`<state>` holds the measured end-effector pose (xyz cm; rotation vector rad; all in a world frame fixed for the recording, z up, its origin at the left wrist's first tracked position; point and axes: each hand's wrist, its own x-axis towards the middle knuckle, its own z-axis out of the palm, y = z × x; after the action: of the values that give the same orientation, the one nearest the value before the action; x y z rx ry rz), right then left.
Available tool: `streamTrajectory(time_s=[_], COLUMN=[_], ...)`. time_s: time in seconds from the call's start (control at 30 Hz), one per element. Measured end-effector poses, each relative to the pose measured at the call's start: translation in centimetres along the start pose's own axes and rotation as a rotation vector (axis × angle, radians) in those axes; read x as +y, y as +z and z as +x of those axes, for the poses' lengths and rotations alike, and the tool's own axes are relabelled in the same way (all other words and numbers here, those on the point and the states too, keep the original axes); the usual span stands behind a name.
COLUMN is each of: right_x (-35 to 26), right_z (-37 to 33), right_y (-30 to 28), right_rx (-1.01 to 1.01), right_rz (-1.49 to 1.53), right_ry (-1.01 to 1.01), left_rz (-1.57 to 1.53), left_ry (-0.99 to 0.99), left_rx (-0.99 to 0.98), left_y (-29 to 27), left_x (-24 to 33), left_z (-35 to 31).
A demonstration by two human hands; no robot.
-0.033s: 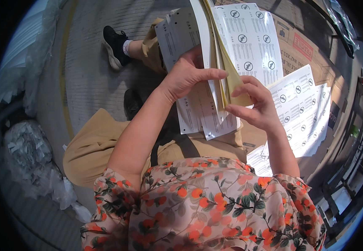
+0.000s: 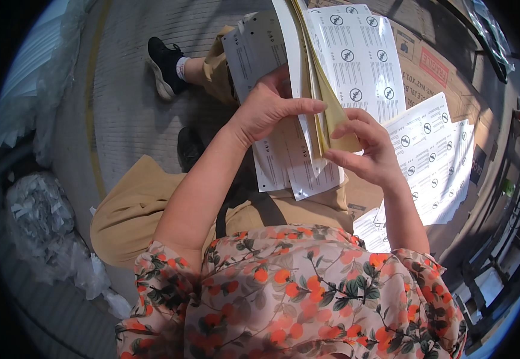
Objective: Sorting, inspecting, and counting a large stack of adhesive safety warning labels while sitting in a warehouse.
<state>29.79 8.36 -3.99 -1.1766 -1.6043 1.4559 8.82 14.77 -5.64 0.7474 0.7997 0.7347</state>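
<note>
My left hand [image 2: 266, 109] is closed round the near end of several white printed sheets [image 2: 299, 66], thumb on top and fingers hidden behind them. Their edges stand up, and among them a yellowish backing side [image 2: 331, 110] curls toward the right. At its lower corner, my right hand [image 2: 364, 146] pinches the yellowish sheet between thumb and fingers. Label sheets [image 2: 355, 57] with round crossed-out symbols lie just beyond my right hand. Beneath my left hand, more printed sheets [image 2: 272, 164] rest over my lap.
Further label sheets [image 2: 430, 155] fan out on a brown cardboard box [image 2: 436, 60] at the right. A dark metal frame [image 2: 499, 239] stands at the far right. Clear plastic wrapping [image 2: 41, 209] is heaped on the left, near white foam sheets [image 2: 32, 72]. A yellow line [image 2: 90, 107] crosses the floor.
</note>
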Motion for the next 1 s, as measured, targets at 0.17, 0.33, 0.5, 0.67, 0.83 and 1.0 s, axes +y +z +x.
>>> streamTrajectory(time_s=[0.17, 0.33, 0.5, 0.67, 0.83, 1.0], right_x=[0.4, 0.1, 0.9, 2.1, 0.9, -0.8], right_z=[0.0, -0.1, -0.3, -0.5, -0.1, 0.3], right_y=[-0.4, -0.2, -0.2, -0.6, 0.2, -1.1], right_rx=[0.025, 0.068, 0.078, 0.081, 0.126, 0.065], right_rz=[0.145, 0.151, 0.145, 0.156, 0.199, -0.21], right_ry=[0.081, 0.134, 0.091, 0.089, 0.076, -0.146], left_rz=[-0.003, -0.016, -0.005, 0.027, 0.093, 0.082], left_ry=[0.022, -0.001, -0.001, 0.037, 0.035, -0.006], left_rx=[0.007, 0.011, 0.029, 0.033, 0.08, 0.105], left_y=[-0.3, -0.4, -0.1, 0.7, 0.8, 0.9], left_x=[0.0, -0.2, -0.2, 0.0, 0.1, 0.8], left_z=[-0.2, -0.2, -0.1, 0.0, -0.1, -0.6])
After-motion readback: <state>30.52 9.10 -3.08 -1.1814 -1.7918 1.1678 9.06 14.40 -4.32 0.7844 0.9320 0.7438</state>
